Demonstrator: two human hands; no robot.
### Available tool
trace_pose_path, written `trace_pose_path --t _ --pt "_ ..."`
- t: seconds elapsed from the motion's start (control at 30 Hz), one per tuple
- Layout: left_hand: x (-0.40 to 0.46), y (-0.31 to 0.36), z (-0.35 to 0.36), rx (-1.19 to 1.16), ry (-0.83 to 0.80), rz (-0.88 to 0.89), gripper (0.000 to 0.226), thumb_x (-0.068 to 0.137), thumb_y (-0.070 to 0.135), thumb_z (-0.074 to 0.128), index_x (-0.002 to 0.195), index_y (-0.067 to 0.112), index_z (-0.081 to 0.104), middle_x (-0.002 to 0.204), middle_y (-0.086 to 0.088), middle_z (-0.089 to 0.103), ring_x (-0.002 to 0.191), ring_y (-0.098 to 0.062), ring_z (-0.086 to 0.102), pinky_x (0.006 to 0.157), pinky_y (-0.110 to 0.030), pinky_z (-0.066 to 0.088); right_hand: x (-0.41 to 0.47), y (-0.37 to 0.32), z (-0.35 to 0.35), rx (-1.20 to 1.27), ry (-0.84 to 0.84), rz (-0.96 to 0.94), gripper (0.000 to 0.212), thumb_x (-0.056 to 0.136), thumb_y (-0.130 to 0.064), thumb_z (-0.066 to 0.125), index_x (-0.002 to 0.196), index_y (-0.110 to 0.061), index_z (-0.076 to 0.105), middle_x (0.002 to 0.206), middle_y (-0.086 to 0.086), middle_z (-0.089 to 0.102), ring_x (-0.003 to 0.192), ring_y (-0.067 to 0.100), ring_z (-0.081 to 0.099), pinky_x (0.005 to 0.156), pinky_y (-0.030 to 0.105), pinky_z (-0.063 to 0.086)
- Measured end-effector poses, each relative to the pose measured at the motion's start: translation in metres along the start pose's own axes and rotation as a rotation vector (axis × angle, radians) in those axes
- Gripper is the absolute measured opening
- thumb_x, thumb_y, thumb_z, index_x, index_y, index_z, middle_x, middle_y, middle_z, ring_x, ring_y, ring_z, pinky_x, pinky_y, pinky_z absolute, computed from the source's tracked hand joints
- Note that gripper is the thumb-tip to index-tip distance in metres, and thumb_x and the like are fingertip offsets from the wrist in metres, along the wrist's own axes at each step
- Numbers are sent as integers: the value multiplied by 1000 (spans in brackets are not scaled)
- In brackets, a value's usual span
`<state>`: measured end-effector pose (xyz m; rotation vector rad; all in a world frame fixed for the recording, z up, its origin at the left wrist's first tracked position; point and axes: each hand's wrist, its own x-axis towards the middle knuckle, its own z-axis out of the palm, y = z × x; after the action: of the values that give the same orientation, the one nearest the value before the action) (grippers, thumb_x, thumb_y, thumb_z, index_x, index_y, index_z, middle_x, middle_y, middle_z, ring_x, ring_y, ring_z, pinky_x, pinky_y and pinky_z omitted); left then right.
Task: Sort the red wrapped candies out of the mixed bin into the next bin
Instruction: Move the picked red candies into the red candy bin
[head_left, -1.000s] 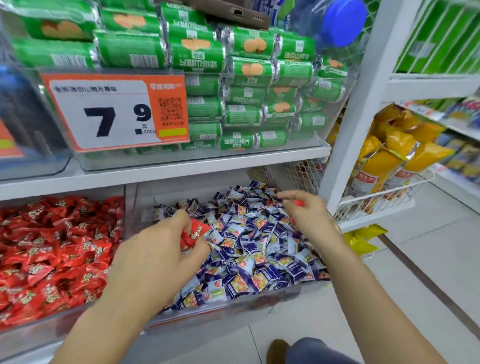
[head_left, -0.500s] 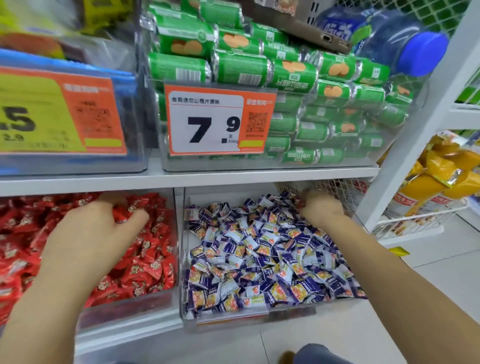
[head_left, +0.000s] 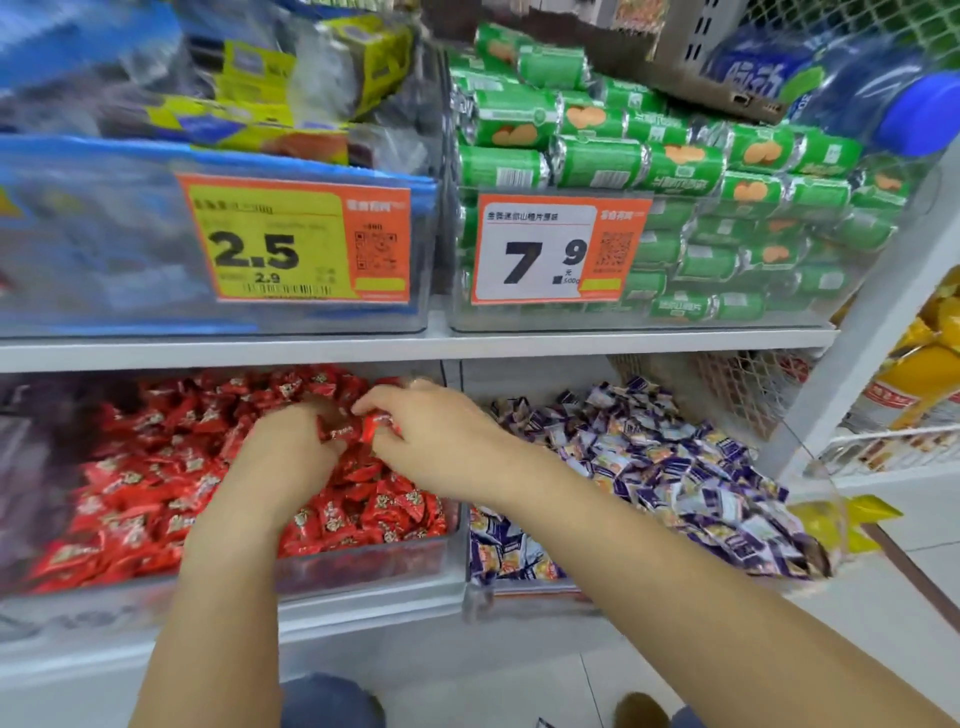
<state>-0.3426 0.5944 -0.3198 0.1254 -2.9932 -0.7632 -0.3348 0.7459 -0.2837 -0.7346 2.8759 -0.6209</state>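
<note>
Both hands (head_left: 363, 441) — over red bin (head_left: 363, 564) — pinch red candy (head_left: 375, 426).

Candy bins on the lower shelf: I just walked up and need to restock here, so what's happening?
A person is sorting candy. Both hands are over the red candy bin: the right hand pinches a red wrapped candy, and the left hand rests curled among the red ones. The mixed bin beside it shows purple-and-white candies.

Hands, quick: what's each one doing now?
Left hand: fingers curled among the red candies; hold unclear.
Right hand: pinching a red candy.
</note>
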Motion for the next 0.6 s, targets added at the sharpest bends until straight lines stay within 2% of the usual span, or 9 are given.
trace_pose_path --t 0.07,0.13,0.2,0.27,0.37,0.43,0.5,0.6 --pt "-1 -9 -5 -28 15 -8 46 83 12 67 127 16 58 122 -19 61 115 -34 53 95 -34 40 21 3 13 -174 -94 2 54 92 -37 51 143 -28 36 137 14 44 122 34 47 100 42 42" --pt "-2 -12 -7 -37 0 -11 51 83 14 66 132 25 53 126 -19 57 115 -35 52 97 -37 41 19 7 9 -326 -134 -15 59 91 -43 53 145 -27 33 145 14 37 128 34 40 105 42 37" --pt "-5 -7 -3 -16 -22 15 45 88 20 60 132 30 53 127 -16 56 114 -33 53 96 -37 42 -5 12 1 -286 -40 -87 51 93 -40 51 141 -26 42 145 8 40 131 28 38 108 40 31" --pt "-9 9 0 -67 -17 66 39 93 27 54 132 26 53 126 -14 58 115 -32 53 97 -37 42 -35 29 -8 -161 135 -108 35 93 -34 51 127 -25 58 130 0 56 121 19 46 103 35 35" --pt "-18 47 7 -193 -47 176 48 95 45 43 130 14 53 126 -12 60 116 -30 54 97 -38 43 -69 79 -23 -159 334 189 25 94 -28 49 111 -23 67 109 -5 67 102 16 57 82 30 44" --pt "-24 66 16 -154 -172 232 63 94 55 37 136 8 43 130 -16 56 118 -30 53 97 -35 43 -71 120 -30 -135 303 390 26 95 -26 49 113 -21 67 109 -1 69 96 18 62 75 28 46" --pt "-29 76 27 -24 -312 256 68 96 52 37 144 6 22 126 -20 57 112 -31 56 91 -35 45 -58 156 -32 -36 170 521 29 96 -26 48 120 -17 63 119 6 66 104 24 60 82 30 47" --pt "-29 78 34 52 -347 256 68 98 35 40 148 9 1 95 -11 60 88 -29 57 79 -36 47 -26 182 -33 128 16 611 39 99 -30 44 128 -6 55 134 15 54 119 31 52 98 39 42"
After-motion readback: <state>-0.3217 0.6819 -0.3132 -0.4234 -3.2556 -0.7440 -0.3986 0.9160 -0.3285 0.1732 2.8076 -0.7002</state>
